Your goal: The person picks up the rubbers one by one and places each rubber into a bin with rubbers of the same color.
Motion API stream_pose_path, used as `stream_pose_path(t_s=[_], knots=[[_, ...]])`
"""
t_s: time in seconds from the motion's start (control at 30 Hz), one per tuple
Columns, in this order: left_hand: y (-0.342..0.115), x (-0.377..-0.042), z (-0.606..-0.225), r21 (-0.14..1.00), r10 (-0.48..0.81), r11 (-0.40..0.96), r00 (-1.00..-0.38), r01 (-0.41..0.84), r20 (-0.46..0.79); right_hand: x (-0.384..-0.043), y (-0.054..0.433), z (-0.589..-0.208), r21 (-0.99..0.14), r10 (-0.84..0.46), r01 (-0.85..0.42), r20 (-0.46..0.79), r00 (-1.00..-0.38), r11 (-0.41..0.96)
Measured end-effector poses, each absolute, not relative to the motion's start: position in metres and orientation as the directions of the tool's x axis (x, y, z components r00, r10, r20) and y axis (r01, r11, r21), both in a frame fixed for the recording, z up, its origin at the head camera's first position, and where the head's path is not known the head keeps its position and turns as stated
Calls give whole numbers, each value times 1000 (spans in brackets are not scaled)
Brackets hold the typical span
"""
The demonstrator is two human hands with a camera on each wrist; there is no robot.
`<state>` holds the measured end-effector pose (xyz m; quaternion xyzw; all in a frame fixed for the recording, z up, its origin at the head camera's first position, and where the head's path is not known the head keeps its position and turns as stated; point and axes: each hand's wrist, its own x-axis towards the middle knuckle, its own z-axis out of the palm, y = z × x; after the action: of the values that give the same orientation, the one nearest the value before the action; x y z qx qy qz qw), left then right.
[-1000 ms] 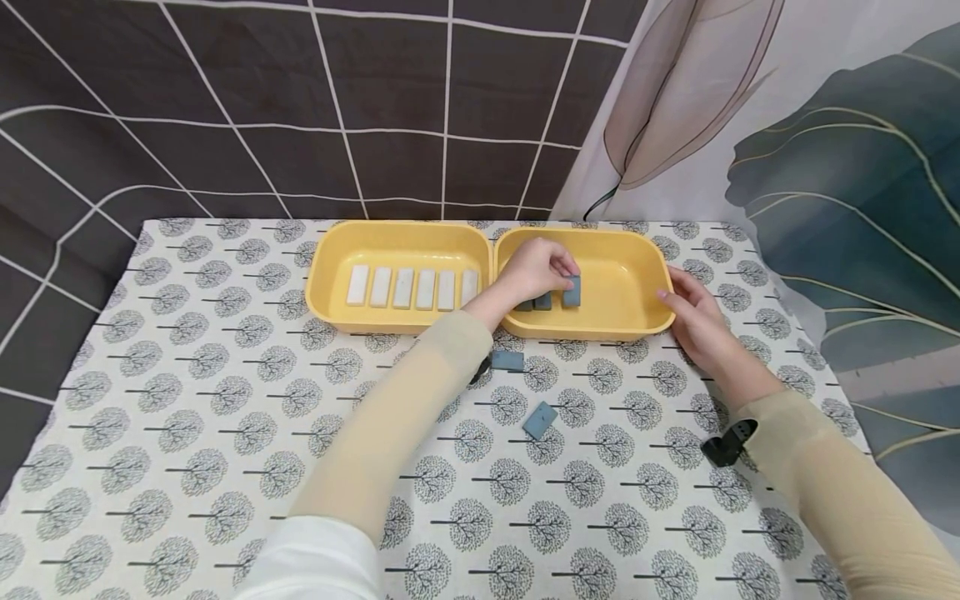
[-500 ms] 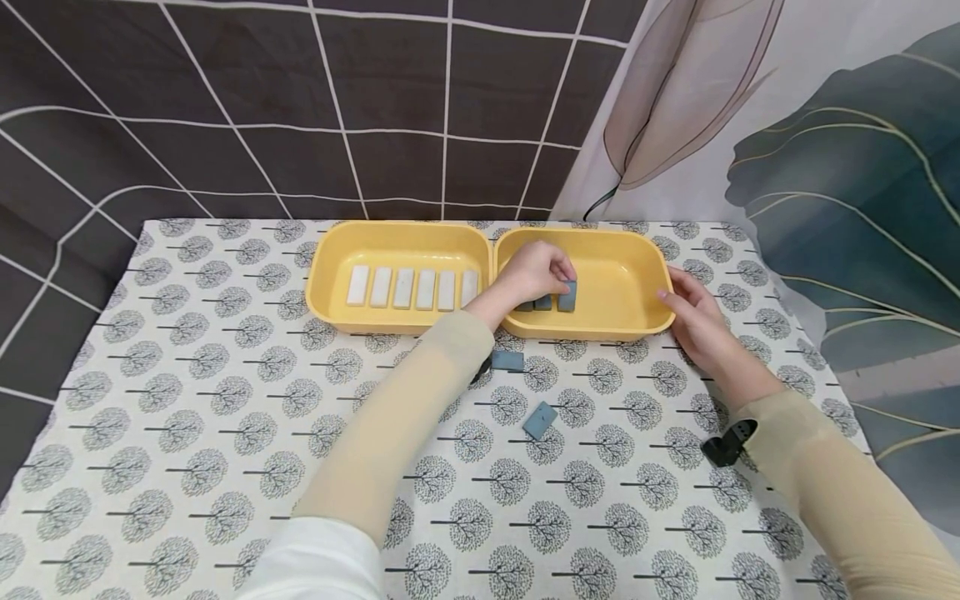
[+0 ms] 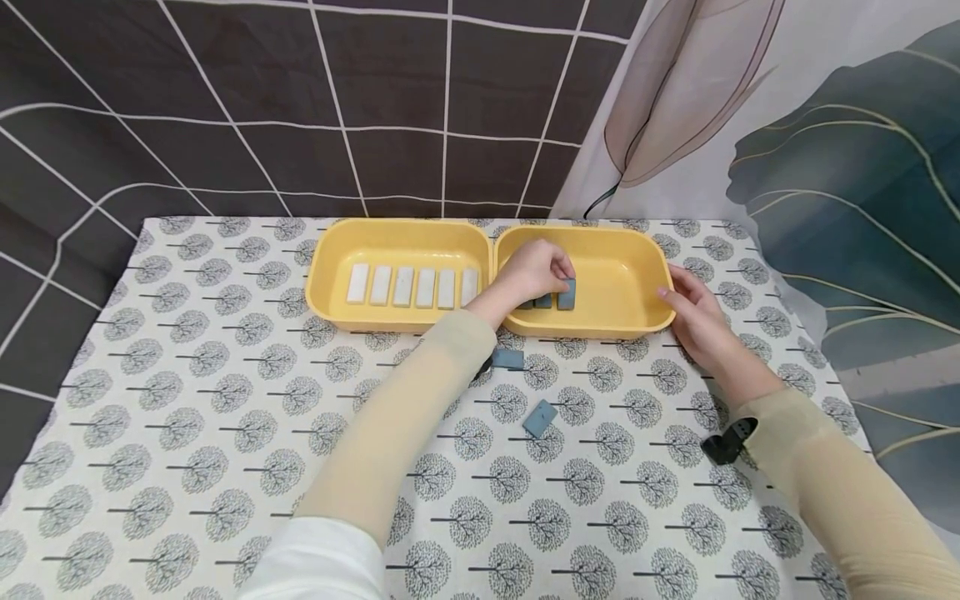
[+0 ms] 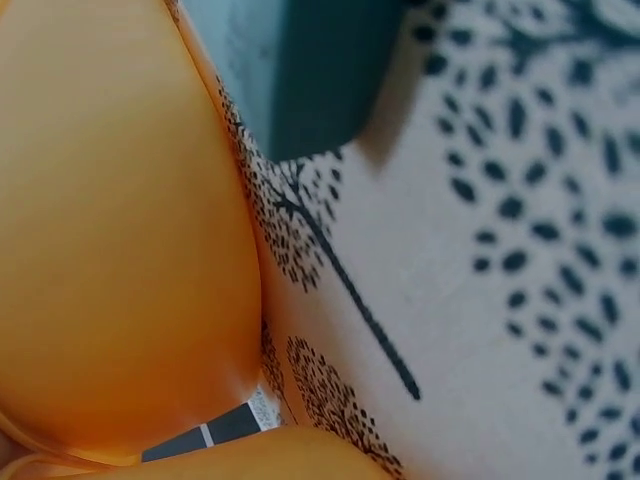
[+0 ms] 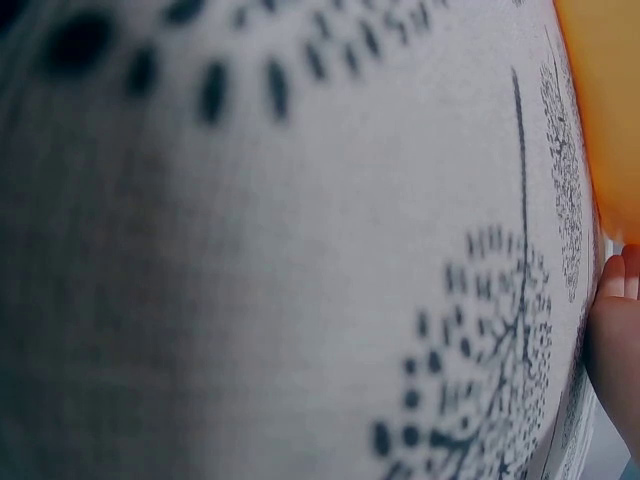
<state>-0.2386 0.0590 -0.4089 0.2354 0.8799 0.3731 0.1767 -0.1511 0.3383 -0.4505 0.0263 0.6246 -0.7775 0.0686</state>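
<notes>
My left hand (image 3: pixel 534 268) reaches into the right yellow bin (image 3: pixel 615 332) and pinches a small blue-grey block (image 3: pixel 567 297) by its top, low over the bin's floor. Other dark blue-grey blocks (image 3: pixel 543 302) stand in a row left of it, partly hidden by the hand. My right hand (image 3: pixel 701 321) holds the bin's right end, thumb over the rim and fingers along the outside. In the right wrist view only part of that hand (image 5: pixel 618 325) shows beside the yellow wall (image 5: pixel 608 120). The left wrist view shows the bin wall (image 4: pixel 120 230) but not the held block.
Against the right bin stands a left yellow bin (image 3: pixel 397 322) with several white blocks (image 3: pixel 402 287) in a row. Two blue-grey blocks lie on the tree-print cloth: one (image 3: pixel 508 359) near the left wrist, another (image 3: pixel 540 419) closer to me. Dark tiled wall (image 3: pixel 390 83) rises behind.
My left hand has shifted the pinched block slightly left, closer to the row in the bin. The right hand stays at the bin's end.
</notes>
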Motion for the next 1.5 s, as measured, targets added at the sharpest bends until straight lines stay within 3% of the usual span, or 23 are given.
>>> stream_pose_path(t_s=[0.5,1.5], knots=[[60,-238,-405,692,552,637,-828,340,-101,-154,338,-446,-969,-72,138,-125,-990,-206],[61,-240,-410,630,542,705,-820,325,-184,-151,337,-450,-969,-72,133,-120,-990,-210]])
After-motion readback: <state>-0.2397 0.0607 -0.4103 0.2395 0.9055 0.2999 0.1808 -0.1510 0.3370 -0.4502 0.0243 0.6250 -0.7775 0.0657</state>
